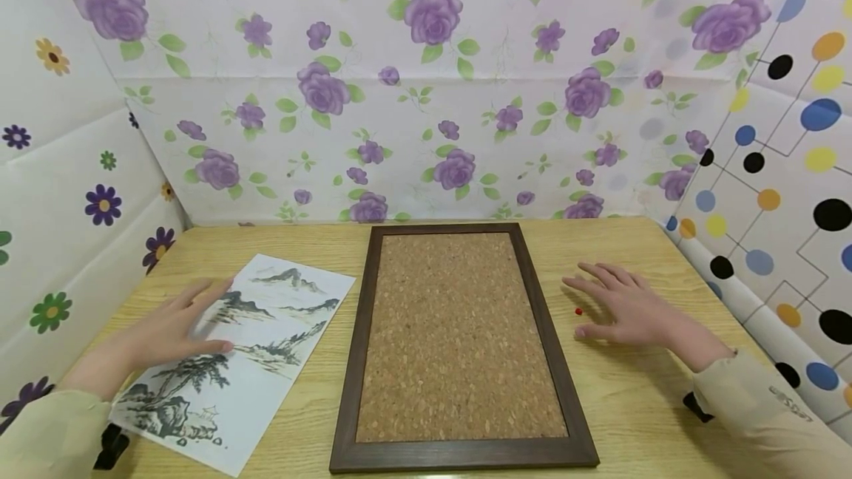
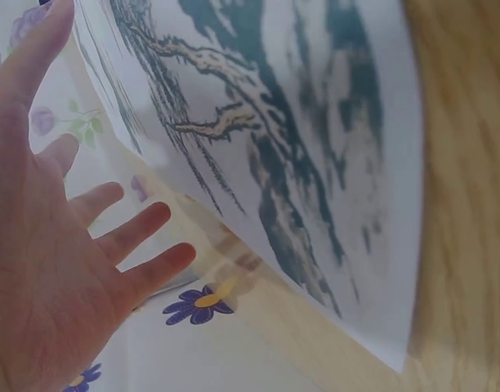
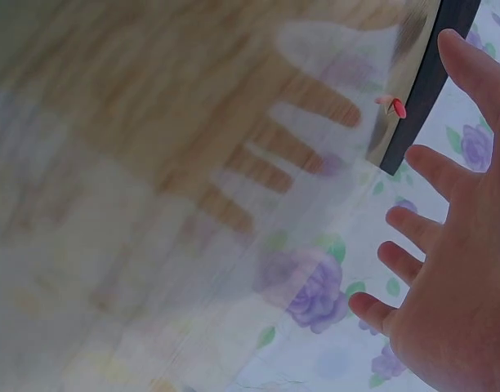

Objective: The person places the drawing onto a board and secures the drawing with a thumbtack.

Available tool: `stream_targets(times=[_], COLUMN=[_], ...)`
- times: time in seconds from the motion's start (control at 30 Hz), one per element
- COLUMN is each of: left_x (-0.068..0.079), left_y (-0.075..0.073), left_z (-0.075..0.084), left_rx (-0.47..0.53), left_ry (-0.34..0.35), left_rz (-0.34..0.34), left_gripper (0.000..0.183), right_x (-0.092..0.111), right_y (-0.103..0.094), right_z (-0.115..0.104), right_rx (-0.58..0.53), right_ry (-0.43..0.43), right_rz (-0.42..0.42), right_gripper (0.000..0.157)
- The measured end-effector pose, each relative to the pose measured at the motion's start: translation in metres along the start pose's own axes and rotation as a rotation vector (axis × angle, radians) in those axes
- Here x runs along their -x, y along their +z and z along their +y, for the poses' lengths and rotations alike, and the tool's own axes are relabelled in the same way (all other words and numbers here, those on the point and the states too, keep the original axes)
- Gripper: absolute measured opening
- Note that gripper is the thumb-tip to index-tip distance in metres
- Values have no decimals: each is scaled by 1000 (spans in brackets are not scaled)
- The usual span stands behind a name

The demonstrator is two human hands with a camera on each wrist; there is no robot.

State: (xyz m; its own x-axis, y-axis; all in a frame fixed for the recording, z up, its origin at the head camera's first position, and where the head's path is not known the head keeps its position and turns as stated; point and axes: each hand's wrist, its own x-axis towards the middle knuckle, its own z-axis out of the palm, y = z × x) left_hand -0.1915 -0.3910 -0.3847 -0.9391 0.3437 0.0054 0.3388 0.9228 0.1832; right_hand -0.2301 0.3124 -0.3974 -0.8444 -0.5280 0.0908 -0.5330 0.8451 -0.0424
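Note:
A sheet of paper (image 1: 273, 361) printed with an ink landscape of mountains and trees lies slanted on the left of the table. Over its left edge hovers my left hand (image 1: 169, 327), fingers spread, holding nothing; in the left wrist view the hand (image 2: 78, 237) is beside the sheet (image 2: 315, 163). A cork board (image 1: 459, 338) in a dark brown frame lies flat in the middle. To its right is a small red piece (image 1: 578, 311), like a push pin, seen also as a red pin (image 3: 399, 108). My right hand (image 1: 629, 309) is spread just beside it, holding nothing.
The light wood table (image 1: 639, 420) has a glossy top that mirrors the hand in the right wrist view. Flower-printed sheets (image 1: 399, 117) rise behind it and at the left; a dotted sheet (image 1: 799, 191) stands along the right edge.

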Motion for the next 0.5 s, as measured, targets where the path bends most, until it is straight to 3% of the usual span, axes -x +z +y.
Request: stream_targets(times=[0.5], left_x=[8], left_y=[2], left_z=[-3], left_rx=[2], left_ry=[-14], left_rz=[4], left_gripper=[112], right_x=[1], right_y=[2], right_z=[-1], right_rx=[-26], right_ry=[2], right_rz=[-14], right_gripper=[81])
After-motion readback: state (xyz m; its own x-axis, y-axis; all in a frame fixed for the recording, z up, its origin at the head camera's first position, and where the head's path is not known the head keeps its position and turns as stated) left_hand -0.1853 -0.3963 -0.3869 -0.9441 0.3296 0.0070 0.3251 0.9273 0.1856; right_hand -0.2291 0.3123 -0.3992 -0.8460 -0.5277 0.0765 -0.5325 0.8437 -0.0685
